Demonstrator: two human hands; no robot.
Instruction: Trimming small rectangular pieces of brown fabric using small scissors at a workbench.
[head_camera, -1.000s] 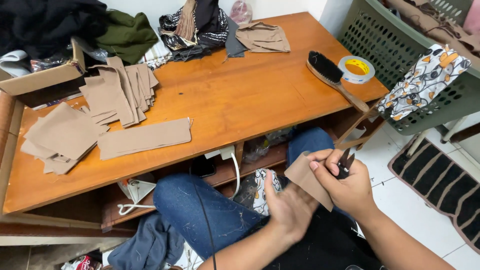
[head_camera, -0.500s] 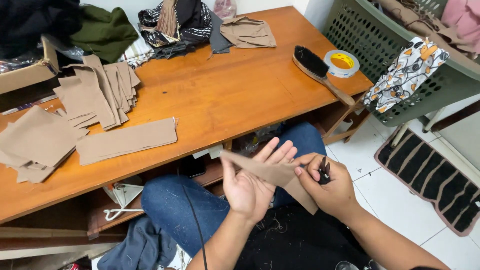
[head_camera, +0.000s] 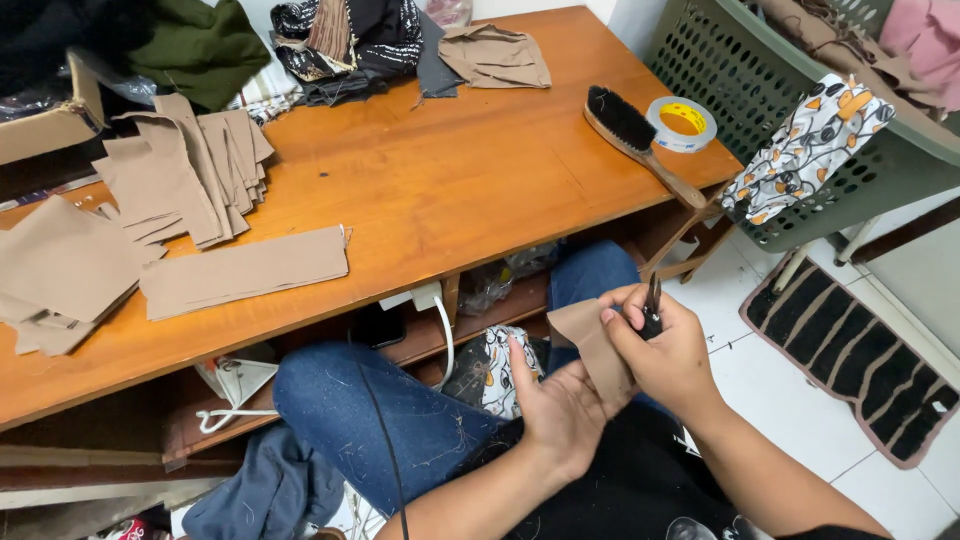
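— Where's the cloth strip (head_camera: 596, 352)?
— Low right, near the table (head_camera: 430, 190), lying on the open-fingered left hand (head_camera: 560, 405). The right hand (head_camera: 665, 345) pinches its top edge and grips snips (head_camera: 652, 305).

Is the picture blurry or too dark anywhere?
Head view: mostly sharp and evenly lit; the wooden table shows a soft sheen, no harsh glare; the shelf under the table sits in shadow; the hands, right and left, look clear, edges slightly stretched.
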